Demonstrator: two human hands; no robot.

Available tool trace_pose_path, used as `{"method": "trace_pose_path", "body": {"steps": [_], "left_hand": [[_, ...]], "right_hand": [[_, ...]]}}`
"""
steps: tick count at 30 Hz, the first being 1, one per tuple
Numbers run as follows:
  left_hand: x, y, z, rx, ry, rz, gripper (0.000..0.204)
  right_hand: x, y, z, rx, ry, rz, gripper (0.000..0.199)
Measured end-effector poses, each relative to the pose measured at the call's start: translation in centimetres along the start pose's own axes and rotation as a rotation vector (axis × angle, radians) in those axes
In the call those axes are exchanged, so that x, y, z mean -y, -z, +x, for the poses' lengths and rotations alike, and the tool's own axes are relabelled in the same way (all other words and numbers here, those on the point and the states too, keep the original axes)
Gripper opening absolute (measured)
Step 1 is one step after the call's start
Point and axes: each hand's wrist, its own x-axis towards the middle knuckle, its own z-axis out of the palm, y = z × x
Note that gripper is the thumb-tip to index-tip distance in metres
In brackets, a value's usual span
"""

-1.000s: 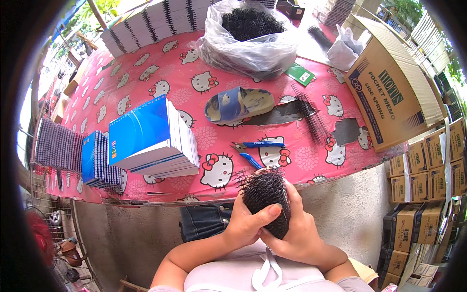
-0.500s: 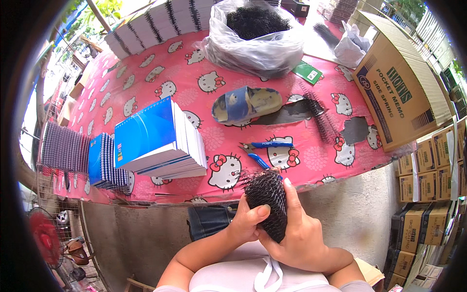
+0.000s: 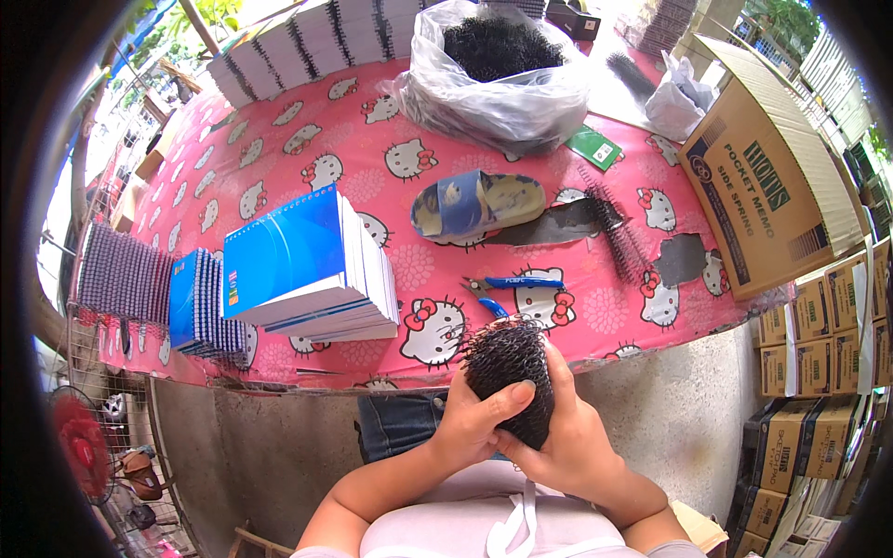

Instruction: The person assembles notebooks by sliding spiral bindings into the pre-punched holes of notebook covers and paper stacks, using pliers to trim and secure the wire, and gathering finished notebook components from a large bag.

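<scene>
A thick bundle of black spiral binding coils [image 3: 509,377] is held upright over my lap, just in front of the table edge. My left hand [image 3: 481,418] wraps its left side, the thumb lying across the front. Along the right side and bottom, my right hand [image 3: 569,423] is closed around it. Loose coil ends fan out at the top. Blue-handled cutting pliers [image 3: 523,282] lie on the table just beyond the bundle. To the left stands a stack of blue-covered notebooks [image 3: 312,265], beside a smaller stack of spiral-bound ones [image 3: 197,302].
A blue and tan slide sandal [image 3: 476,206] lies mid-table, near loose black coils [image 3: 614,228]. Farther back is a plastic bag [image 3: 493,112] full of black coils. A cardboard box [image 3: 758,181] stands at right, a green card [image 3: 593,149] nearby. Bound notebooks [image 3: 316,51] line the far edge.
My left thumb has shifted slightly across the bundle, and the bundle has turned a little in my hands. The table things appear slightly shifted in view but keep their places.
</scene>
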Motion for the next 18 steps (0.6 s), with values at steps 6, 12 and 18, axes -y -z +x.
{"method": "trace_pose_path", "body": {"steps": [6, 12, 18], "left_hand": [[0.2, -0.9, 0.1, -0.043, -0.143, 0.167, 0.065], [0.6, -0.8, 0.1, 0.083, -0.421, 0.492, 0.088], [0.7, 0.0, 0.4, 0.231, -0.668, 0.752, 0.090]], "right_hand": [[-1.3, -0.1, -0.2, -0.026, 0.091, 0.124, 0.098], [-4.8, -0.6, 0.2, 0.014, 0.303, 0.037, 0.106], [-5.8, -1.6, 0.8, -0.029, 0.388, 0.263, 0.109]]}}
